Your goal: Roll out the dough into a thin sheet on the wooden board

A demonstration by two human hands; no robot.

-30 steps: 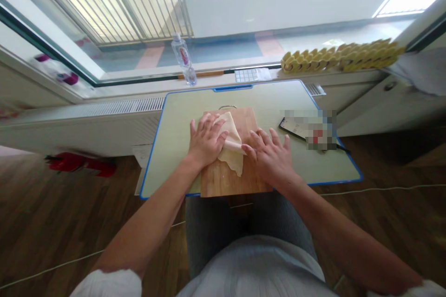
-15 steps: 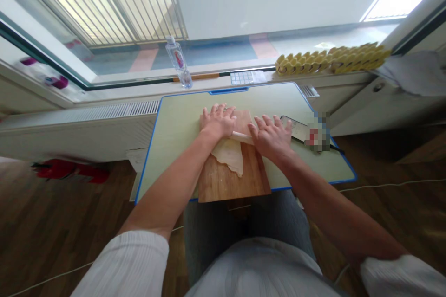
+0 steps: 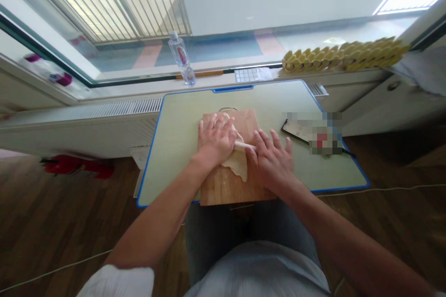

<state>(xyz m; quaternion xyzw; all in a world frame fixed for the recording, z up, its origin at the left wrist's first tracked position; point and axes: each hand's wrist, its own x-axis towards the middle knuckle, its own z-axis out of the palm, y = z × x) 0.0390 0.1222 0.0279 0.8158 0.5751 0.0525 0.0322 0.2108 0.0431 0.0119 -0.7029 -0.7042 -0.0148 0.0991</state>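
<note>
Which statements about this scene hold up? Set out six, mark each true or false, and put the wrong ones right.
1. A pale rod shows between the left hand and the right hand. True.
2. The dough sheet lies on the wooden board. True.
3. The phone lies to the left of the wooden board. False: it lies to the right of it.
4. The clear bottle lies on its side. False: it stands upright, cap at the top.
5. The yellow scalloped row is to the right of the clear bottle. True.
6. The table has a red edge. False: its edge is blue.
</note>
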